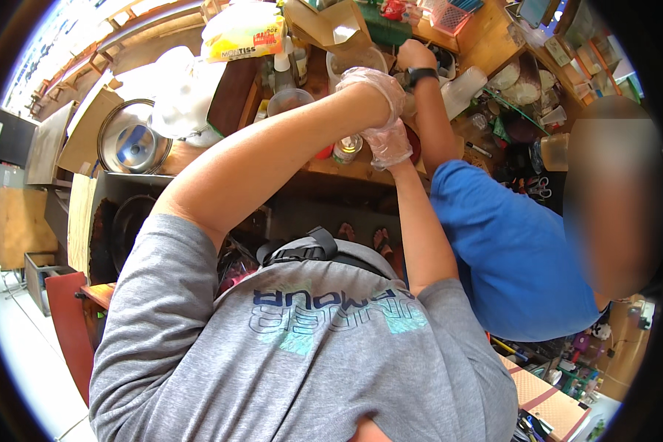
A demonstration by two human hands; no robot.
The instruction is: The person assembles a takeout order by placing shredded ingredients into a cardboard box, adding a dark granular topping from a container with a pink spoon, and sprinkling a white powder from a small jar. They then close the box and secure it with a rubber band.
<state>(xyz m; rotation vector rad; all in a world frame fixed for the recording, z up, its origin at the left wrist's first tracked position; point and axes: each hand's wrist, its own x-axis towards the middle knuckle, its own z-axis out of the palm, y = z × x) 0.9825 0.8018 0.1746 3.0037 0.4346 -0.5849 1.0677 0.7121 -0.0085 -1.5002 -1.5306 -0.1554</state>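
Both my hands wear thin clear plastic gloves and meet over the wooden counter [302, 163]. My left hand [379, 90] is bent at the wrist, and its fingers are hidden behind the crumpled glove. Just below and touching it is my right hand [389, 144], its fingers also covered by bunched plastic. Whether either holds anything I cannot make out. Beside them stands a small glass jar [348, 149], with a dark red round thing [415, 147] partly hidden on the other side. A clear plastic tub [355, 62] lies beyond my left hand.
At my right, a co-worker in a blue shirt [508, 258] reaches a hand [416, 56] across the counter. A clear cup [464, 90] and scissors [541, 187] lie nearby. Left are a yellow tissue pack [243, 35], white plastic bag [186, 96] and metal lid [112, 138]. An opened cardboard box [313, 28] is farther back.
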